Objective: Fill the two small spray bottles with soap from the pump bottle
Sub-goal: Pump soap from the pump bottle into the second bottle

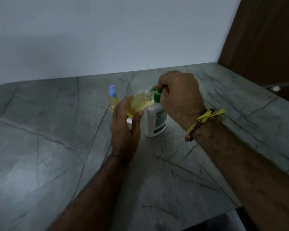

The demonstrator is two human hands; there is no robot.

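Observation:
My left hand (125, 125) grips a small clear bottle of yellow liquid (138, 102), tilted with its open neck toward the green pump nozzle. The white pump bottle (156, 120) with a green label stands upright on the grey stone counter (57, 130). My right hand (180, 95) is closed over its green pump head (157, 95). A second small spray bottle (113, 100) with a blue cap and yellow liquid stands behind and to the left. A small white piece (129, 121), perhaps a cap, lies on the counter under my left hand, mostly hidden.
A pale wall rises behind the counter. A dark wooden panel (264, 39) stands at the right. The counter's front edge (207, 219) runs across the lower right. A yellow thread band circles my right wrist.

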